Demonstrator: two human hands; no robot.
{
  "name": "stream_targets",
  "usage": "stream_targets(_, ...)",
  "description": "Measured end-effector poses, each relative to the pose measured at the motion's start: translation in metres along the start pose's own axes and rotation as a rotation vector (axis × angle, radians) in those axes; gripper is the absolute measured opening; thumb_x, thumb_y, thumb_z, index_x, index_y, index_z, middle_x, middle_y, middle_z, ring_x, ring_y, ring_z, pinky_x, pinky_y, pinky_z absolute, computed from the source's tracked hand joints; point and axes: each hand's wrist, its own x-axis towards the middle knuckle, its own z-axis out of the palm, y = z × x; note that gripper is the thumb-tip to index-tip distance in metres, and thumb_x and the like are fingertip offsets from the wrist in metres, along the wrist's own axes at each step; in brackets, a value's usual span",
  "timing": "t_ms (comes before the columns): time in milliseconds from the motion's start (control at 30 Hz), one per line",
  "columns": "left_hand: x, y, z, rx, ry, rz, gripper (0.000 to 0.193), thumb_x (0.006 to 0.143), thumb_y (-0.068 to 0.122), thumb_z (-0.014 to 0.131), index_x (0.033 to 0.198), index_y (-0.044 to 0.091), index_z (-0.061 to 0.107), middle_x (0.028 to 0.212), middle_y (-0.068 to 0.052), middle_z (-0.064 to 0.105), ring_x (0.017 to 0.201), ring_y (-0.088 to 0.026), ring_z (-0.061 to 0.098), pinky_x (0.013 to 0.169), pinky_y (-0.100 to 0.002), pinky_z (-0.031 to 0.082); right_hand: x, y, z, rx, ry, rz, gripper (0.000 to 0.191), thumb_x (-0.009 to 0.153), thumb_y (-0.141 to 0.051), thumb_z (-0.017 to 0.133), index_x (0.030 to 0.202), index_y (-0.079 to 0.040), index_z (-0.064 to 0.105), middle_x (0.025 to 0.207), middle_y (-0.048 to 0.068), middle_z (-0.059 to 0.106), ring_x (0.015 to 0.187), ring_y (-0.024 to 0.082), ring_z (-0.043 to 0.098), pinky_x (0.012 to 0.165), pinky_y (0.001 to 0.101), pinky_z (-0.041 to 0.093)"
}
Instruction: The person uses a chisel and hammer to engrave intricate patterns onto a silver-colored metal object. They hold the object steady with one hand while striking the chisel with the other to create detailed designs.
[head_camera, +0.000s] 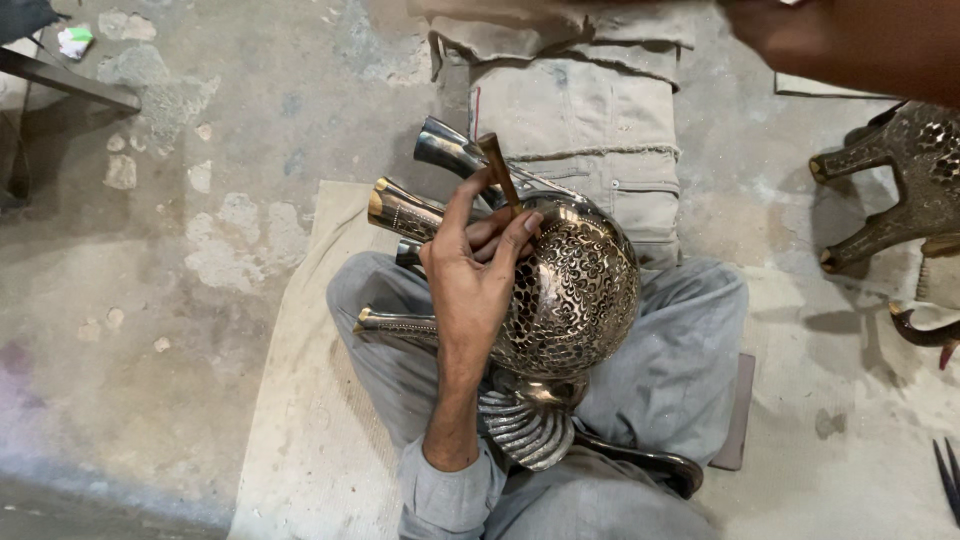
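An engraved brass animal figure lies in my lap, its round body covered in fine dark patterning. Its legs stick out to the left and its ribbed neck points down toward me. My left hand rests on the body and pinches a thin brown chisel, whose lower end meets the metal near the legs. At the top right edge, my right hand is raised and blurred, well away from the figure. What it holds is out of view.
I sit cross-legged on a pale mat on a rough concrete floor. Folded canvas lies ahead of my knees. A second brass animal figure stands at the right, with dark pointed tools lower right. A dark bar crosses the top left.
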Motion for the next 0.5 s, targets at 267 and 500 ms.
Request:
stream_targets(267,0.001,-0.001,0.001,0.013,0.005,-0.001,0.049,0.095,0.006,0.074,0.140,0.001,0.056,0.097,-0.017,0.081,0.087,-0.016,0.080,0.071,-0.026,0.067,-0.004,-0.012,-0.013,0.287,-0.059,0.130,0.024,0.101,-0.012,0.068,0.117,0.006,0.068,0.076,0.019,0.070,0.049,0.020,0.064,0.043,0.0309,0.053)
stream_targets(500,0.000,-0.004,0.002,0.016,-0.008,0.033,0.047,0.096,0.007,0.075,0.140,0.002,0.057,0.098,-0.018,0.082,0.090,-0.016,0.080,0.074,-0.027,0.066,-0.003,-0.038,-0.035,0.084,-0.131,0.230,0.016,0.098,-0.015,0.072,0.104,0.000,0.073,0.067,0.014,0.070,0.051,0.019,0.066,0.049,0.0313,0.056)
